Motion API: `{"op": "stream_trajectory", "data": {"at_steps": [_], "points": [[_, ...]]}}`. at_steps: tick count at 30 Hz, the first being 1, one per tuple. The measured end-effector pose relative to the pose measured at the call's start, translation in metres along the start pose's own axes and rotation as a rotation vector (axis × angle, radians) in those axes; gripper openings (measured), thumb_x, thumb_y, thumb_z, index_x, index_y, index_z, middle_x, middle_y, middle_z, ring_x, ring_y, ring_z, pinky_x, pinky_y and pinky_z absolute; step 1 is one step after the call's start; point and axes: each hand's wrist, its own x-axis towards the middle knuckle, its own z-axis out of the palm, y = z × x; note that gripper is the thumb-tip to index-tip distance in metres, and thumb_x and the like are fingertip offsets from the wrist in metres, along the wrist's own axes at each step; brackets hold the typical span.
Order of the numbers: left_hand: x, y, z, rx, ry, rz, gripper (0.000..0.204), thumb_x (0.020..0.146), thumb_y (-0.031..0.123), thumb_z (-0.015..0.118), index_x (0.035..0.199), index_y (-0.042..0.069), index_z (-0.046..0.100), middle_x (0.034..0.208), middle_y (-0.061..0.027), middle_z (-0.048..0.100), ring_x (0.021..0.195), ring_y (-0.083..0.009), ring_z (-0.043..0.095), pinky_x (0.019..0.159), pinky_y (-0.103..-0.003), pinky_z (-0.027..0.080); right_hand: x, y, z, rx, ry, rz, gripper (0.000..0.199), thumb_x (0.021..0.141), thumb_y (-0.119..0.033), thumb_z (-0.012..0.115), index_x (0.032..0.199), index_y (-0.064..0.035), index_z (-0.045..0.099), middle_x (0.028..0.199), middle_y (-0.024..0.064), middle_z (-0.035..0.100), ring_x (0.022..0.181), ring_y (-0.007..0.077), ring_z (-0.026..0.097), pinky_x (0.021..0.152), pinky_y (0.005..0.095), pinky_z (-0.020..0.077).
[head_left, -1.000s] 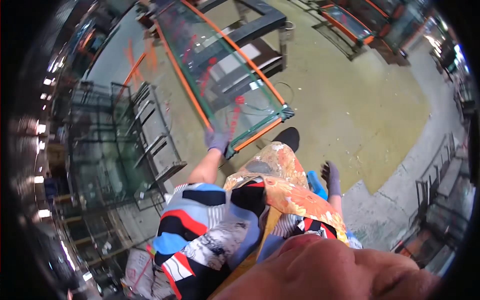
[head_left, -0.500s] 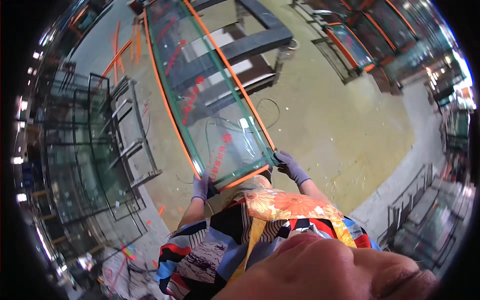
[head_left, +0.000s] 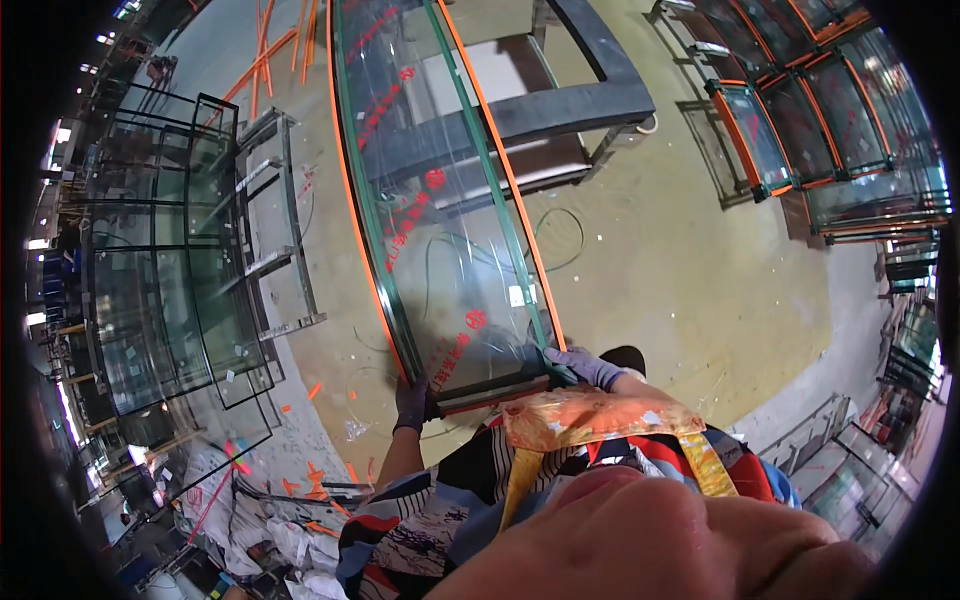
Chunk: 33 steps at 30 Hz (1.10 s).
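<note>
A long, narrow glass panel (head_left: 455, 285) with green edges, orange edge strips and red printed marks stretches away from my body. Its far part lies across a dark grey frame table (head_left: 545, 115) and runs out of view at the top. The near end is at my waist, close to my orange flowered apron (head_left: 600, 420). My gloved left hand (head_left: 412, 402) is closed around the near left corner. At the near right corner, my gloved right hand (head_left: 588, 368) grips the edge, its fingertips partly hidden by the panel.
Dark-edged glass units (head_left: 170, 265) stand at the left beside a metal rack (head_left: 285, 220). More orange-edged glass panels (head_left: 825, 115) rest at the upper right. A thin cord loop (head_left: 575, 245) lies on the floor. Loose orange strips (head_left: 262, 60) lie at the upper left, with scraps lower down.
The panel's near end has come closer to my body, and both hands have moved back with it. My view has shifted, and a dark shoe now shows beyond my right hand.
</note>
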Motion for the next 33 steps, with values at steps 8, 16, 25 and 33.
{"op": "stream_trajectory", "data": {"at_steps": [8, 16, 25, 33], "points": [[0.011, 0.004, 0.015, -0.038, -0.002, -0.048, 0.043, 0.080, 0.033, 0.061, 0.106, 0.002, 0.047, 0.077, -0.0037, 0.055, 0.069, -0.0145, 0.054, 0.060, -0.029, 0.044, 0.060, 0.070, -0.009, 0.076, -0.072, -0.079, 0.066, 0.080, -0.053, 0.056, 0.125, -0.0068, 0.046, 0.117, 0.0058, 0.053, 0.108, 0.0165, 0.044, 0.090, 0.0281, 0.0365], [0.042, -0.058, -0.012, 0.045, -0.100, -0.124, 0.053, 0.082, 0.040, 0.057, 0.115, 0.000, 0.044, 0.105, -0.0110, 0.054, 0.094, -0.0182, 0.052, 0.080, -0.031, 0.042, 0.062, 0.071, 0.015, 0.474, -0.191, -0.037, 0.041, 0.073, -0.048, 0.066, 0.078, -0.0090, 0.057, 0.061, -0.0034, 0.048, 0.051, 0.0072, 0.044, 0.044, 0.0225, 0.0334], [0.022, -0.029, -0.032, -0.019, -0.071, -0.157, 0.041, 0.084, 0.046, 0.054, 0.086, 0.005, 0.051, 0.066, -0.0048, 0.054, 0.056, -0.0158, 0.054, 0.052, -0.029, 0.047, 0.031, 0.046, 0.020, 0.458, -0.161, 0.024, 0.047, 0.073, -0.052, 0.065, 0.090, -0.0089, 0.057, 0.072, -0.0029, 0.051, 0.062, 0.0067, 0.045, 0.050, 0.0224, 0.0345], [0.009, 0.016, -0.023, 0.002, -0.072, -0.146, 0.044, 0.086, 0.041, 0.052, 0.109, 0.004, 0.044, 0.087, -0.0075, 0.054, 0.070, -0.0172, 0.055, 0.061, -0.030, 0.050, 0.015, 0.035, 0.017, 0.494, -0.135, 0.025, 0.055, 0.070, -0.049, 0.069, 0.103, -0.0061, 0.057, 0.086, 0.0029, 0.057, 0.079, 0.0110, 0.050, 0.070, 0.0251, 0.0412]]}}
